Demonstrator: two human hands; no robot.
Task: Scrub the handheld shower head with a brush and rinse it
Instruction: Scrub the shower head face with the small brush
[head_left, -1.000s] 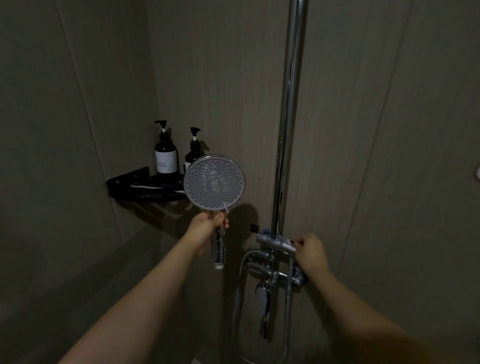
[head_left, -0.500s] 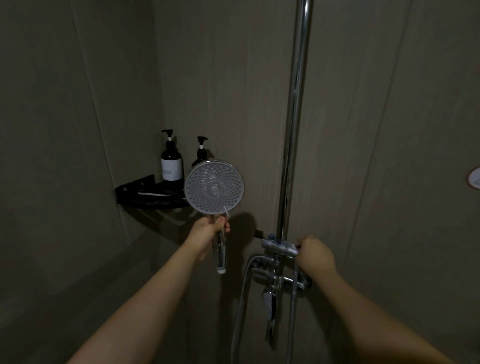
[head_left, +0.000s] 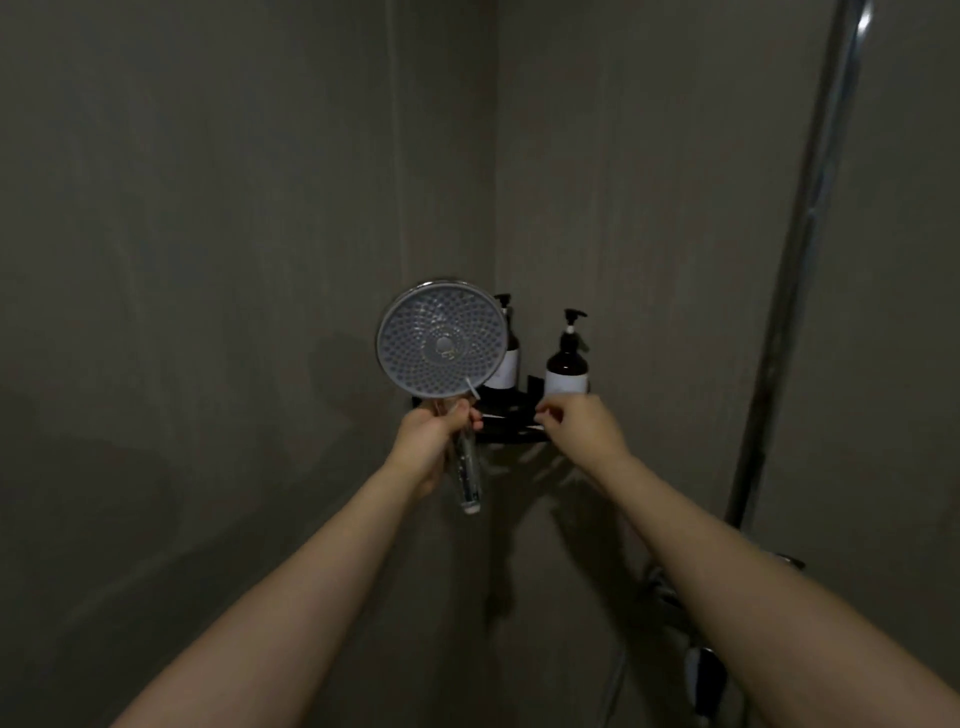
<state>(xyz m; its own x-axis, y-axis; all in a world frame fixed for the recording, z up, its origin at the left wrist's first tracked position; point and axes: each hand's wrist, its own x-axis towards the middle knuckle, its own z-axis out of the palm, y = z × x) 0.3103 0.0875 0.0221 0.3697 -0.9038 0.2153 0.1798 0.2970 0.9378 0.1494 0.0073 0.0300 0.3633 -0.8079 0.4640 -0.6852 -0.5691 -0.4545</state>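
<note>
Head view shows the left hand (head_left: 434, 431) closed around the shower head (head_left: 440, 345) handle, its round face upright above the fist, while the right hand (head_left: 582, 423), fingers loosely curled and holding nothing visible, reaches the black corner shelf (head_left: 511, 410) beneath two pump bottles (head_left: 567, 364).

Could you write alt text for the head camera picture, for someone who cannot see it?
In a dim shower corner, a person's left hand holds a round handheld shower head upright, nozzle face toward the camera. The right hand reaches to a black corner shelf bearing two dark pump bottles. A chrome riser pipe runs up the right.
</note>
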